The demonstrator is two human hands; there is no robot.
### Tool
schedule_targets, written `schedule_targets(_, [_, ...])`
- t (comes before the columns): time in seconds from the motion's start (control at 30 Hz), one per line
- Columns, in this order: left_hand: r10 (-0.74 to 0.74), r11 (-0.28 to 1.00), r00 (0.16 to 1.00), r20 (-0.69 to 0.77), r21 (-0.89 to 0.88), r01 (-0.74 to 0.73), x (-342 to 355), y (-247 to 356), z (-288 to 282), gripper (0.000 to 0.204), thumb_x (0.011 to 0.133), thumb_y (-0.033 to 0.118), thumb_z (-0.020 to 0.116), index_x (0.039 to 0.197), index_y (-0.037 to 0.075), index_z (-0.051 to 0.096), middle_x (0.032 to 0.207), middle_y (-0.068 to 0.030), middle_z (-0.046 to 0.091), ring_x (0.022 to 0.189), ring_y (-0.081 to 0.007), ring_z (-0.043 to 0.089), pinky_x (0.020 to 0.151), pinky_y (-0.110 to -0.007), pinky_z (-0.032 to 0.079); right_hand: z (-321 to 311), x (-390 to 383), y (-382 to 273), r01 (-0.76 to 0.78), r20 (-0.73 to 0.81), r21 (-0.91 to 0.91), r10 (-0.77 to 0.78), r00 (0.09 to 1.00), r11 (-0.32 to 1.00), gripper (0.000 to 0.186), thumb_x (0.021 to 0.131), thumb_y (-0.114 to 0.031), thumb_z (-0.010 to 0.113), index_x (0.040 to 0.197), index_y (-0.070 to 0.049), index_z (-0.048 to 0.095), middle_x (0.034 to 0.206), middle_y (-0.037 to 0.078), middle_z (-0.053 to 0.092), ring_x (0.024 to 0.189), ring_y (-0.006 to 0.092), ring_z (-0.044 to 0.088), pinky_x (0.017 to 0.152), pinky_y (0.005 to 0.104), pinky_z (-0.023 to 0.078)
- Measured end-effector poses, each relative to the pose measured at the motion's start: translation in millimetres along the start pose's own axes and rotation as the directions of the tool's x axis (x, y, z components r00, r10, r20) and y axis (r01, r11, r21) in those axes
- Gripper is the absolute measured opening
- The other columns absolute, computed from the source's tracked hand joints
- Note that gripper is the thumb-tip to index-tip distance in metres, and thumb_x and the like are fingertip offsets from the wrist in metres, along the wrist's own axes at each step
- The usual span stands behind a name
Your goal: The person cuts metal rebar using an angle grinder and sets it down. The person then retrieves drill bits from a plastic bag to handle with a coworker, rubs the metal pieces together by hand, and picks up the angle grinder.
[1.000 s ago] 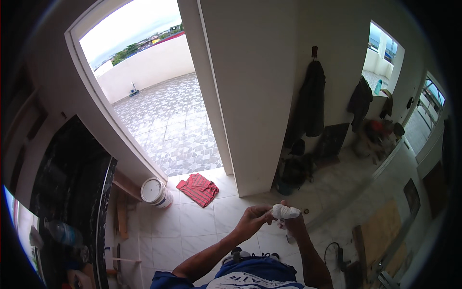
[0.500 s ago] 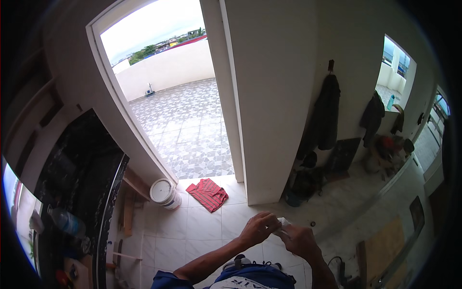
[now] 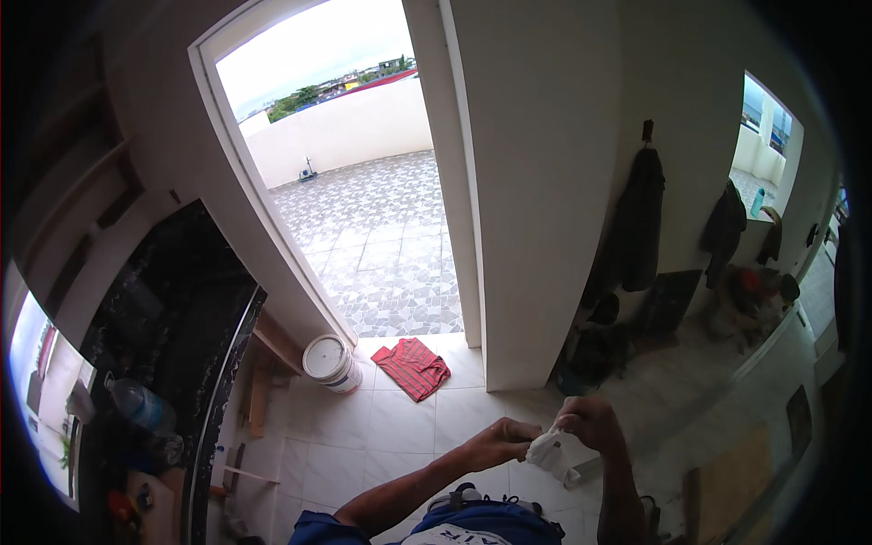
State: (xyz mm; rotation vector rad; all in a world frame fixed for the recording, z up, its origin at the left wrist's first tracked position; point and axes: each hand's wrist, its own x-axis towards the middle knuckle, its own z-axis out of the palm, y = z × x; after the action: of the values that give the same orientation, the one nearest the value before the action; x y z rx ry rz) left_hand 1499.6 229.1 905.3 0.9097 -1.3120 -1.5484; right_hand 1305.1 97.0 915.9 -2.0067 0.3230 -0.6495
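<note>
In front of my body a limp, crumpled white piece (image 3: 551,457) hangs between my two hands; whether it is cloth, a glove or plastic I cannot tell. My left hand (image 3: 502,442) pinches its left edge, the fingertips closed together. Slightly higher, my right hand (image 3: 589,421) grips its upper right part with bent fingers. The lower end of the white piece hangs loose over the tiled floor (image 3: 400,418). Part of it is hidden behind the fingers.
Ahead, a red striped cloth (image 3: 412,368) lies by the doorway beside a lidded white bucket (image 3: 332,363). A black marbled counter (image 3: 173,282) with a plastic bottle (image 3: 141,404) runs along the left. Dark clothes (image 3: 636,227) hang at right, above a wooden board (image 3: 731,486).
My right hand has risen and turned, and the white piece, mostly hidden in the hands before, now hangs open between them. The room has shifted slightly to the right in view.
</note>
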Motion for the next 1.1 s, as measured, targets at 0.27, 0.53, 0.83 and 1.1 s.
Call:
schedule_targets(0.27, [0.09, 0.697, 0.985, -0.15, -0.697, -0.169, 5, -36, 14, 0.033, 0.098, 0.019, 0.059, 0.123, -0.001, 0.059, 0.12, -0.0095, 0.064, 0.112, -0.0187, 0.061, 0.1, -0.035, 0.048, 41, -3, 8, -0.141, -0.377, 0.17, 0.196, 0.905, 0.975, 0.013, 0.088, -0.012, 0.068, 0.082, -0.001, 0.065, 0.066, 0.002, 0.06, 0.06, 0.0079, 0.054, 0.054, 0.0275, 0.044])
schedule_targets(0.53, [0.012, 0.615, 0.978, -0.211, -0.769, -0.173, 8, -70, 17, 0.036, 0.098, 0.02, 0.057, 0.126, -0.004, 0.056, 0.122, -0.013, 0.062, 0.116, -0.024, 0.059, 0.105, -0.041, 0.043, 47, -5, 33, -0.054, -0.474, -0.013, 0.042, 0.88, 0.998, 0.016, 0.09, -0.012, 0.067, 0.079, -0.001, 0.063, 0.064, 0.001, 0.057, 0.058, 0.0056, 0.049, 0.053, 0.0263, 0.042])
schedule_targets(0.83, [0.077, 0.683, 0.986, -0.145, -0.713, -0.158, 14, -67, 21, 0.035, 0.099, 0.02, 0.055, 0.125, -0.004, 0.057, 0.121, -0.0127, 0.063, 0.115, -0.0238, 0.06, 0.104, -0.04, 0.045, 50, -3, 48, -0.115, -0.543, 0.171, 0.191, 0.818, 0.979, 0.018, 0.089, -0.009, 0.068, 0.076, -0.001, 0.059, 0.063, 0.002, 0.056, 0.059, 0.0058, 0.048, 0.052, 0.0273, 0.041])
schedule_targets(1.1, [-0.046, 0.743, 0.914, -0.403, -0.625, -0.238, 23, -35, 26, 0.023, 0.1, 0.016, 0.055, 0.113, -0.002, 0.063, 0.092, -0.0008, 0.061, 0.078, -0.009, 0.05, 0.072, -0.025, 0.042, 65, -8, 39, -0.159, -0.544, 0.108, 0.192, 0.817, 0.981, 0.016, 0.091, -0.007, 0.062, 0.078, 0.001, 0.06, 0.071, 0.011, 0.065, 0.065, 0.0168, 0.063, 0.059, 0.0345, 0.047])
